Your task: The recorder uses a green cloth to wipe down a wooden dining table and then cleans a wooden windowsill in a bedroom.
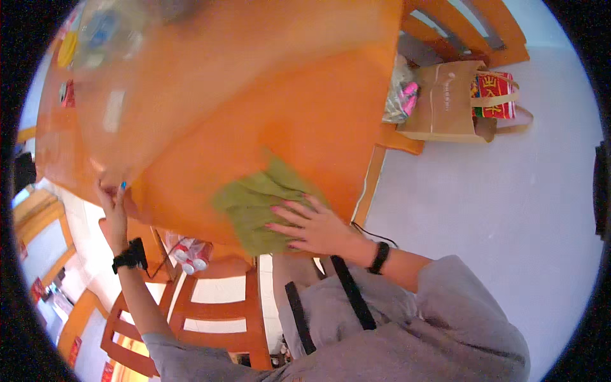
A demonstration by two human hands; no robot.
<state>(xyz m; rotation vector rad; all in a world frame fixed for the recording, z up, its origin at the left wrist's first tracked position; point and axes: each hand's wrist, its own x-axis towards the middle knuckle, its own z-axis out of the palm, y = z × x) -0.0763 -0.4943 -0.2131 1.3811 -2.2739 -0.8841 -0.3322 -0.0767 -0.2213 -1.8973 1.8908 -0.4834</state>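
Observation:
My left hand [113, 193] pinches the edge of a clear plastic sheet [205, 71], which rises in a curve off the orange wooden tabletop [200, 157]. One fingertip of that hand shows a blue nail. Under my right hand [317, 227], a crumpled green cloth [258, 200] is held down on the table near the front edge. The fingers of this hand are spread over the cloth, and the palm hides part of it. The far part of the sheet is blurred.
A red can [68, 93] and a blurred clear item with blue [100, 36] are at the table's far left. Beside the right edge stand a brown paper bag [441, 100] and a plastic bag [403, 98]. A wooden chair [219, 310] and bagged cans [191, 255] lie below the front edge.

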